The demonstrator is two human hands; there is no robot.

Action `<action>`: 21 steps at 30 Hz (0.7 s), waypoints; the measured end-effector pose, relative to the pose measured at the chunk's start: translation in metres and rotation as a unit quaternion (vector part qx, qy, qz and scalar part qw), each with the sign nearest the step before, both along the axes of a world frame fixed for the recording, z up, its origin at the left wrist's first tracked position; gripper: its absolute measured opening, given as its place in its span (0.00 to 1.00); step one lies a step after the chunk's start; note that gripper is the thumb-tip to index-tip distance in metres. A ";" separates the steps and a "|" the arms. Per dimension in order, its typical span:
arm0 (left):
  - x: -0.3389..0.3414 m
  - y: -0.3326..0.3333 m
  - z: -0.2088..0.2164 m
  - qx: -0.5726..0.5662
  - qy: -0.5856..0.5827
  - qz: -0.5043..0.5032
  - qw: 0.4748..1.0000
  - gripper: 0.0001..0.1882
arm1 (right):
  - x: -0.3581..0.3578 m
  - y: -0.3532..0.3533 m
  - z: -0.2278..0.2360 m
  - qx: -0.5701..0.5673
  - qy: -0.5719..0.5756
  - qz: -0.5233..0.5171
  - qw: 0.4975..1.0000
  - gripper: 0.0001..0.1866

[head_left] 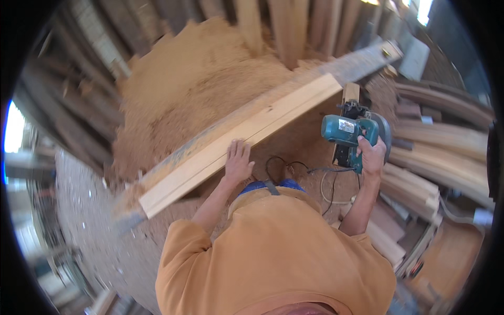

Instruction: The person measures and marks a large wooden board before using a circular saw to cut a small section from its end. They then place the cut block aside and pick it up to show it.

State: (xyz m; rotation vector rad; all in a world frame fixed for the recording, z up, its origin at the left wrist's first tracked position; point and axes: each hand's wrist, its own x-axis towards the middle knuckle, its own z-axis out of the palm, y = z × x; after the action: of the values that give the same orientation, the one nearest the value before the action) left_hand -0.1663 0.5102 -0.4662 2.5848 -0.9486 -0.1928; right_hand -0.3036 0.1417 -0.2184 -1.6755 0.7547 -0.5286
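A long pale plank (257,128) runs slantwise from lower left to upper right, with a dark line along its length. Flat on its near edge lies my left hand (240,161), fingers stretched out over the wood. My right hand (371,154) is wrapped round the handle of a teal circular saw (344,129), just beyond the right end of the plank and apart from it. The saw's dark base is tilted up on edge. From the saw a dark cord (331,169) trails down toward my feet.
Beneath the plank is a long grey, dusty beam (362,63). A big heap of sawdust (194,68) rises behind it. Boards (252,26) lean at the back; stacked timber (441,139) lies at right. Near my right side sits an orange-brown tray-like thing (451,257).
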 end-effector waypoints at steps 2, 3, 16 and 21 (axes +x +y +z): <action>0.030 0.004 -0.007 0.008 0.001 -0.037 0.999 0.45 | -0.003 -0.002 -0.010 -0.008 0.038 -0.065 0.997 0.11; 0.045 0.000 -0.011 0.011 0.007 -0.058 0.998 0.46 | -0.014 -0.008 -0.018 -0.012 0.058 -0.092 0.994 0.11; 0.076 -0.143 -0.014 0.049 -0.043 -0.130 0.989 0.45 | -0.239 -0.044 -0.179 0.094 0.192 -0.285 0.934 0.09; 0.096 -0.206 -0.021 0.092 -0.048 -0.140 0.985 0.46 | -0.263 -0.086 -0.230 0.120 0.263 -0.264 0.920 0.09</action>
State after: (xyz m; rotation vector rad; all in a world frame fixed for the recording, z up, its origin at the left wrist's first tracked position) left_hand -0.0704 0.3043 -0.4874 2.6348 -1.3898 -0.2431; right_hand -0.5668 0.0556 -0.4484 -1.3807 1.6271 -0.3262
